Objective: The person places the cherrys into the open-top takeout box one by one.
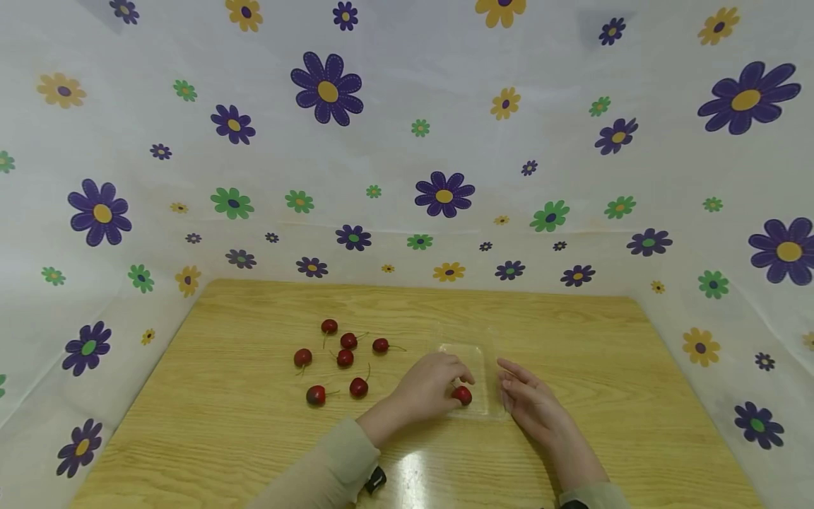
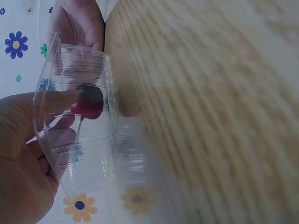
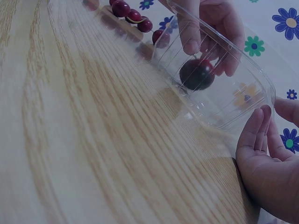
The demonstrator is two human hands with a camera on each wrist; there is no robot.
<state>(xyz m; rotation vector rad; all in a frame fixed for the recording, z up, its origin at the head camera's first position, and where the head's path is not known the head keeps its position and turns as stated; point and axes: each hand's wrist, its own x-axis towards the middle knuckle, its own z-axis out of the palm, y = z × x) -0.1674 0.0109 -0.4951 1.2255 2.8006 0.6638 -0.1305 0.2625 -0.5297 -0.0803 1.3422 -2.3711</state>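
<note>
A clear plastic container (image 1: 494, 410) stands on the table. My left hand (image 1: 427, 385) reaches in over its left side, thumb and fingers spread apart around a dark red cherry (image 1: 463, 395). The cherry sits low in the container; in the right wrist view the thumb tip is just above it and the other fingertips are beside it. Its thin stem shows through the plastic in the left wrist view. My right hand (image 1: 537, 410) is at the container's right side, fingers loosely extended, with fingertips right at the clear rim (image 3: 272, 95).
Several cherries with stems lie scattered on the wooden table (image 1: 254, 438) left of the container, among them a cherry (image 1: 359, 387) near my left wrist. A white flower-patterned sheet (image 1: 381, 155) surrounds the table at the back and sides.
</note>
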